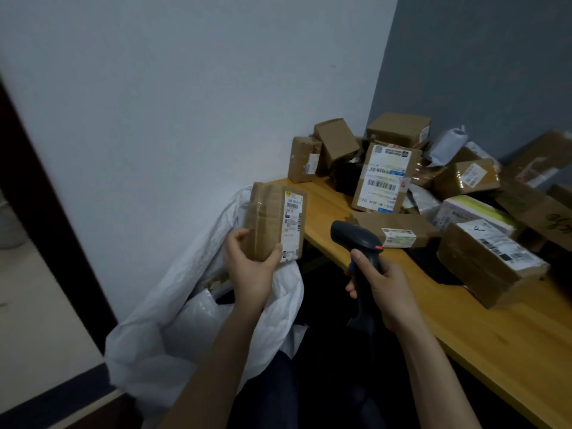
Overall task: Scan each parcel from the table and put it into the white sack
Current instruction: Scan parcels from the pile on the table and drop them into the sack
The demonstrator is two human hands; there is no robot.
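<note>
Left grip (252, 267) wraps the bottom end of a small taped cardboard parcel (267, 221), thumb on the front face and fingers round the far edge. It holds the parcel upright with the white shipping label (293, 224) turned toward the right grip, presumably so the barcodes face the reader. Right grip (383, 283) is closed round the handle of a dark handheld barcode scanner (360, 246), thumb up the back. The scanner head points up and across at the label, with scanner and parcel apart. No beam shows, so can't tell if the scan has fired. The held parcel hangs right over the open mouth of the white sack (198, 329), which sits below and around the left grip at the end of the wooden counter (495, 335); probably a plain release then drops it in. Ahead and to the outer side of the right grip, a heap of boxes and mailers (387, 178) covers the counter, and a flat box (399, 232) lies just past the scanner head. Judged step: scanning this one, drop next, many more to go.
</note>
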